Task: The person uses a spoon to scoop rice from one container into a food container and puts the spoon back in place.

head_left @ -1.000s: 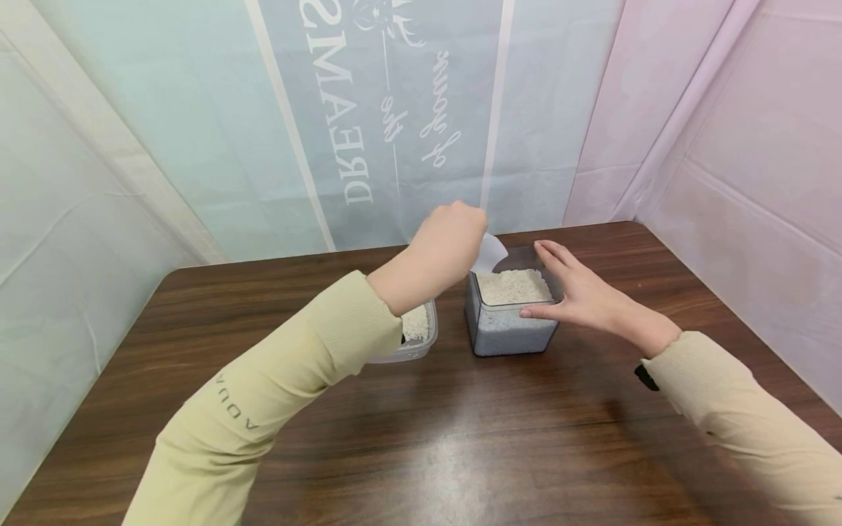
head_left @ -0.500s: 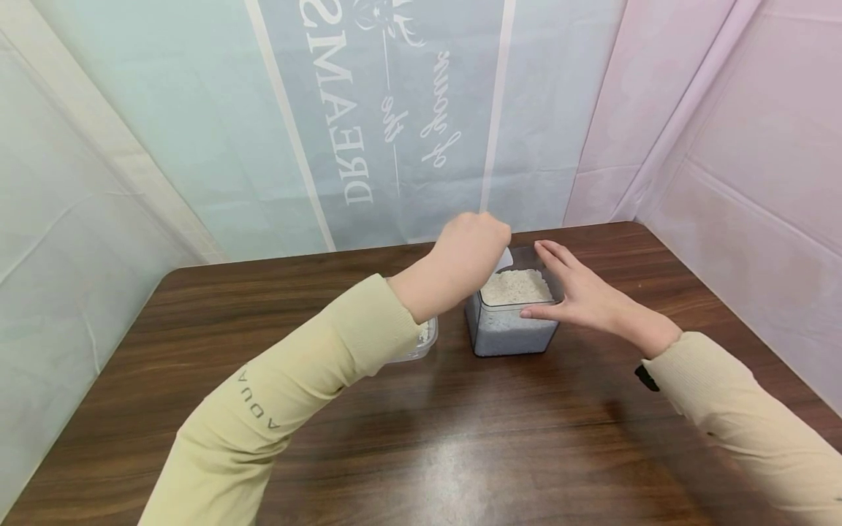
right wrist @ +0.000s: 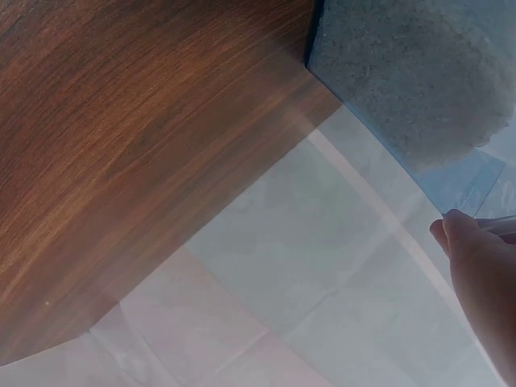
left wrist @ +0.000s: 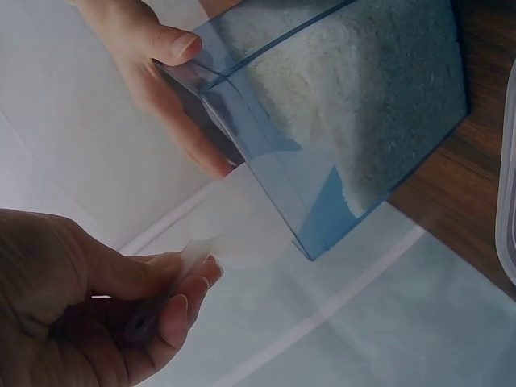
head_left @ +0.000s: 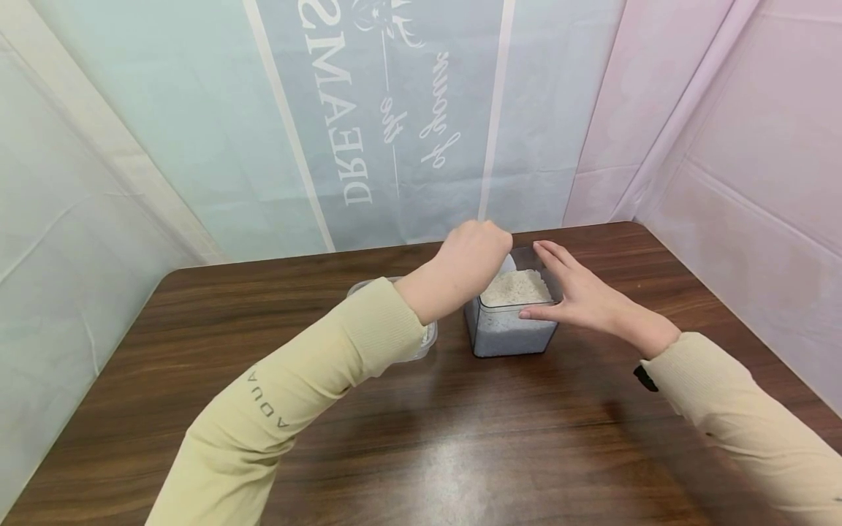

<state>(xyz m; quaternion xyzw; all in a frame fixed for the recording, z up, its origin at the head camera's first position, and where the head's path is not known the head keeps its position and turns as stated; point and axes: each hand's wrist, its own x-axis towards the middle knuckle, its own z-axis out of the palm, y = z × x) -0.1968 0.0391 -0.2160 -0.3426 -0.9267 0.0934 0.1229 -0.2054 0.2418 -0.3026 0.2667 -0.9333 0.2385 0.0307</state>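
My left hand (head_left: 475,256) pinches the handle of a translucent white scoop (left wrist: 242,214). Its bowl reaches over the rim into a clear, dark-tinted square container (head_left: 513,340), and part of it shows through the wall in the left wrist view. White rice (head_left: 516,287) fills much of this container, which stands upright on the table. My right hand (head_left: 582,292) grips the container's right side, thumb at the front and fingers toward the back. Left of it, a shallow clear plastic tub (head_left: 430,340) is mostly hidden beneath my left forearm and sleeve.
The brown wood-grain table (head_left: 460,453) carries both containers near its back edge. A printed cloth backdrop (head_left: 421,146) hangs right behind it, with pale cloth walls (head_left: 756,146) at the sides.
My left hand has moved right and slightly down, from beside the container's left rim to over it, bringing the scoop to the rice. My right hand has stayed in place.
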